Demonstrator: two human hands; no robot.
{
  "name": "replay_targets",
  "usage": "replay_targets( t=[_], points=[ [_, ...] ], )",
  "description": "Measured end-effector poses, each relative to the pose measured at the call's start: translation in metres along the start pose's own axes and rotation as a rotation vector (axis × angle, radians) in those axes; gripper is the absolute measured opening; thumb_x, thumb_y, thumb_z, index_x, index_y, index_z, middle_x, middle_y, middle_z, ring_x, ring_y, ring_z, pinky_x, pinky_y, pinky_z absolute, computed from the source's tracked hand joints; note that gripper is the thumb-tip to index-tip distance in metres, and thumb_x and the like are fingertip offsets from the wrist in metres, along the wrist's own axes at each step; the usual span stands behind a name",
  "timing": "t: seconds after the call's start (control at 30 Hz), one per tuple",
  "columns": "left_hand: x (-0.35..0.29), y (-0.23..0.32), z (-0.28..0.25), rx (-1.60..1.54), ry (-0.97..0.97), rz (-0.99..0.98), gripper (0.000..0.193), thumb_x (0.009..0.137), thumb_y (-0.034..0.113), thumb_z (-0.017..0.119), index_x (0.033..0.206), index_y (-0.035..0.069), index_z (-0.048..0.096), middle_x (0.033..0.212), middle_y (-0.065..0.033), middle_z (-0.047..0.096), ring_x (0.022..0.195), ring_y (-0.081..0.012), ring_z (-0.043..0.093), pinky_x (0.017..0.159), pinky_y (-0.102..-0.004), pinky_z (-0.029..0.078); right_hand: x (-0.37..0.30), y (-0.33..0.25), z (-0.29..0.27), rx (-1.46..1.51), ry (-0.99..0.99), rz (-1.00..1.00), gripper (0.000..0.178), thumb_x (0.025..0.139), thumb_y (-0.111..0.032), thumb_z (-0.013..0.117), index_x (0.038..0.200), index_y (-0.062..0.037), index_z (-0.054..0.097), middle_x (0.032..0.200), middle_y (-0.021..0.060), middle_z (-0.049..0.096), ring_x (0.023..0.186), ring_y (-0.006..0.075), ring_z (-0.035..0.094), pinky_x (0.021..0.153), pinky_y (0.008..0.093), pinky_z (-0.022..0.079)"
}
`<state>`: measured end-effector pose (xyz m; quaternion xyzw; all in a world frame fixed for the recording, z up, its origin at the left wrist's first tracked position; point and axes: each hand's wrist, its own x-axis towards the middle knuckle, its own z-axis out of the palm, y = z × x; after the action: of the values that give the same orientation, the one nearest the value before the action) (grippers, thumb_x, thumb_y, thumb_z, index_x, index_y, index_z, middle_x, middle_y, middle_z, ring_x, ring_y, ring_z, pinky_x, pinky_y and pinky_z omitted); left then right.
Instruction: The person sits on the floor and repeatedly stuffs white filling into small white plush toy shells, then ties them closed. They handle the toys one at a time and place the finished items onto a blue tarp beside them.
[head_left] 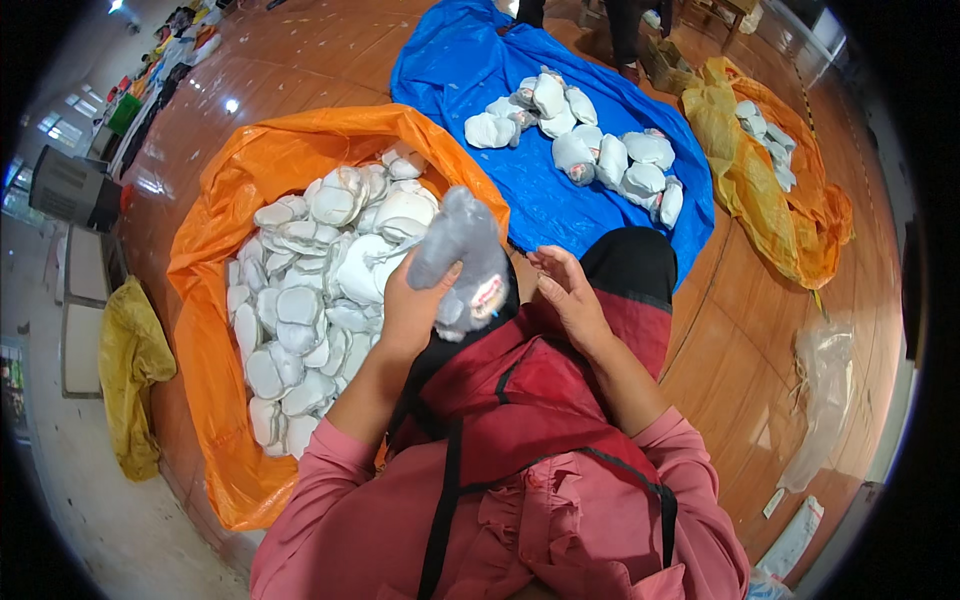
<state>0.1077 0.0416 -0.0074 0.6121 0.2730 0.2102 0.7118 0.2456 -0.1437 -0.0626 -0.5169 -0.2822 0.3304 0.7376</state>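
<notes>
My left hand point(412, 308) is closed around a soft grey plush piece point(462, 245), thumb on top, above my lap. A small coloured patch and a bit of blue show near its lower end. To the right of it, my right hand point(572, 300) is raised with its fingers loosely bent and the thumb apart; I see nothing in it. An orange sack point(215, 250) lies opened out on the left. Heaped inside it are many white, rounded, padded pieces point(300, 305), close to my left wrist.
Beyond my knees a blue sheet point(440, 70) carries several white and grey stuffed pieces point(590, 150). A yellow-orange sack point(735, 190) with similar pieces lies at the far right. Clear plastic point(825, 400) rests on the right floor, a yellow sack point(133, 375) at left. Another person's legs point(625, 35) show at the back.
</notes>
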Motion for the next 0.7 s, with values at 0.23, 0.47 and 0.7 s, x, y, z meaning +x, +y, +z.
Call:
replay_targets(
  t=[0.23, 0.47, 0.7],
  points=[
    [-0.010, 0.004, 0.026, -0.565, -0.135, -0.286, 0.050, 0.085, 0.012, 0.072, 0.128, 0.001, 0.050, 0.122, -0.0106, 0.059, 0.111, -0.0228, 0.057, 0.097, -0.0372, 0.045, -0.007, -0.015, 0.008, 0.293, -0.138, 0.352, 0.064, 0.090, -0.020, 0.065, 0.143, -0.0012, 0.034, 0.137, 0.0128, 0.047, 0.125, 0.0222, 0.047, 0.104, 0.0341, 0.039],
    [-0.016, -0.030, 0.043, -0.557, 0.012, -0.462, 0.059, 0.084, 0.010, 0.073, 0.132, 0.005, 0.040, 0.125, -0.0113, 0.054, 0.115, -0.0251, 0.055, 0.096, -0.0434, 0.048, -0.009, -0.006, 0.011, 0.203, 0.013, 0.320, 0.054, 0.089, -0.014, 0.066, 0.135, 0.0003, 0.042, 0.125, 0.0110, 0.057, 0.110, 0.0204, 0.058, 0.096, 0.0344, 0.047],
    [-0.005, -0.082, 0.037, -0.829, -0.060, -0.741, 0.037, 0.094, 0.020, 0.061, 0.125, 0.000, 0.052, 0.121, -0.0122, 0.060, 0.110, -0.0285, 0.059, 0.096, -0.0453, 0.048, -0.005, -0.003, 0.009, 0.418, 0.137, 0.393, 0.034, 0.097, -0.022, 0.056, 0.123, -0.0011, 0.051, 0.108, 0.0078, 0.063, 0.092, 0.0155, 0.063, 0.081, 0.0312, 0.053]
  ],
)
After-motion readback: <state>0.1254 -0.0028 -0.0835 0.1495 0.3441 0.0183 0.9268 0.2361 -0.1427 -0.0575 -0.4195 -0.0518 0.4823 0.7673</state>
